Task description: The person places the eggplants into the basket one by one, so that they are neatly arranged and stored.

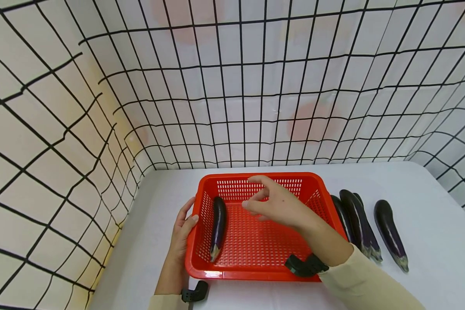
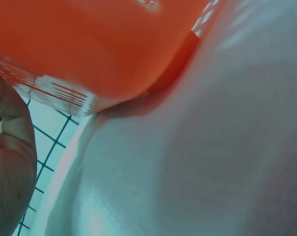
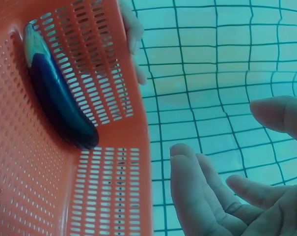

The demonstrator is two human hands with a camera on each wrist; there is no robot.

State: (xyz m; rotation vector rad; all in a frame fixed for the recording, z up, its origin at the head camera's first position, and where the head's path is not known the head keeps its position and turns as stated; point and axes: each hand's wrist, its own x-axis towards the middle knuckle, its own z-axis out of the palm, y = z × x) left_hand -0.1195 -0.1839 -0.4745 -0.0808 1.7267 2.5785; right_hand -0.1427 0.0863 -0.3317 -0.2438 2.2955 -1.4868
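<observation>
A red plastic basket (image 1: 255, 276) with slotted walls stands on the white table. Inside it, along the left wall, lies one dark purple eggplant (image 1: 218, 228). My left hand (image 1: 181, 234) rests against the outside of the basket's left wall, its thumb and fingertips right at the rim. Above the basket's middle hovers my right hand (image 1: 273, 200), fingers spread and loosely bent around nothing. The right wrist view shows that same empty hand (image 3: 231, 196) beside the basket rim and the eggplant (image 3: 60, 96). In the left wrist view, part of the left hand (image 2: 11, 152) appears near the basket wall.
Several eggplants (image 1: 356, 219) lie together on the table just right of the basket, partly hidden by its rim. A separate eggplant (image 1: 390, 232) lies farther right. Black wire mesh (image 1: 252, 99) stands behind the table, and more mesh (image 1: 50, 146) runs along the left side.
</observation>
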